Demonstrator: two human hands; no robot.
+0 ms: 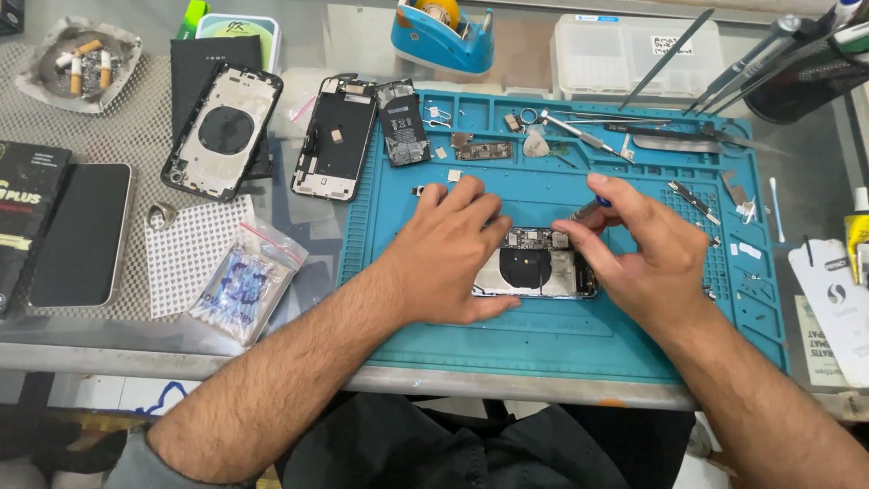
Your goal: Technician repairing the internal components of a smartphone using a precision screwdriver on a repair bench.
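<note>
Two bare hands are seen over a blue repair mat (543, 340) on which an opened phone housing (536, 272) lies near the middle, between and partly under the fingers. The left hand (448, 254) is laid flat with fingers spread, pressing the housing's left side, while the right hand (638, 254) is pinched narrowly around a small screwdriver (590, 210) whose tip is aimed at the board at the housing's far edge. Screw work inside the housing is judged to be in hand, and a steady, upright tip is called for.
</note>
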